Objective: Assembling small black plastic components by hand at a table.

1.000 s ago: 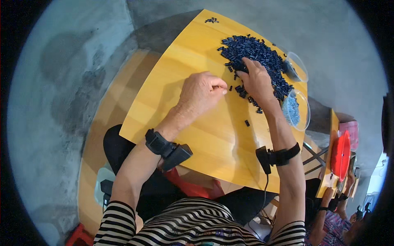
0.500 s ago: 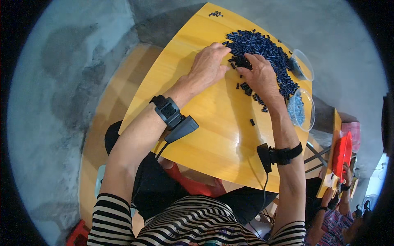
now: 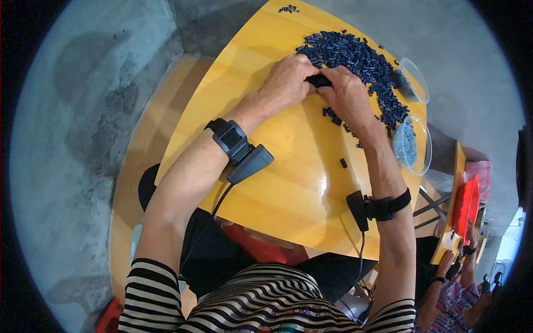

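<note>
Between the fingertips of my two hands is a short black row of what look like small pieces (image 3: pixel 318 81). My left hand (image 3: pixel 287 80) pinches its left end and my right hand (image 3: pixel 350 94) its right end. The fingers cover much of it, so I cannot tell whether the pieces are joined. Just beyond my hands spreads a large pile of small dark blue cylindrical pieces (image 3: pixel 347 55). A few dark blocks (image 3: pixel 332 115) lie below my right hand, and a lone dark piece (image 3: pixel 343 163) sits nearer to me.
The yellow table (image 3: pixel 266 183) carries a clear tub with light blue bits (image 3: pixel 406 145) and another clear tub (image 3: pixel 412 83) at its right edge. A small dark cluster (image 3: pixel 288 9) lies at the far corner. Farther right, a person (image 3: pixel 452 302) works by a red tray (image 3: pixel 465 208).
My hands have come together, and both now grip the black row. Before, they were apart at the near edge of the pile with fingers spread.
</note>
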Demonstrator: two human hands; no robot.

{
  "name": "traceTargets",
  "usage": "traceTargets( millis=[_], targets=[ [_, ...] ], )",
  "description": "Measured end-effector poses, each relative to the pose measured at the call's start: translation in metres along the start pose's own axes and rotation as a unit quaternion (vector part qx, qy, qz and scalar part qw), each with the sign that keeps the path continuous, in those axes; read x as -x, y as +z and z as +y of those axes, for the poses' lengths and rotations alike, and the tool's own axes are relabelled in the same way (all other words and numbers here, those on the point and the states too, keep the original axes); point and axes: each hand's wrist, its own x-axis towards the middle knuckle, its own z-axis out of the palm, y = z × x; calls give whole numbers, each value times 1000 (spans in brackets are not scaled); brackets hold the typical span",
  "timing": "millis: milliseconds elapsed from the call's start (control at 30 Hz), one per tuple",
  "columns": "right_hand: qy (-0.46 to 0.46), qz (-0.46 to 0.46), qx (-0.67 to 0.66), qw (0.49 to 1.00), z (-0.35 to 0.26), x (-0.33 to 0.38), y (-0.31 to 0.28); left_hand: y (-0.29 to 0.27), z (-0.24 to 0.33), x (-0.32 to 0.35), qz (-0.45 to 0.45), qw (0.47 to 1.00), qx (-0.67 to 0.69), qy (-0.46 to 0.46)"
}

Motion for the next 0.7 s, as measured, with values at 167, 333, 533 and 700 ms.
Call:
traceTargets(
  millis=[167,333,533,700],
  targets=[
    [-34,14,-20,999,-12,-1,8,-18,3,13,-36,999,-26,11],
    [-52,-6,12,999,-37,11,13,-30,7,35,-30,999,-23,35],
    [-54,-7,50,997,-66,44,10,-43,30,62,-55,998,-17,38],
    [-53,7,29,998,-71,71,0,-35,50,76,-59,997,8,41]
  ],
)
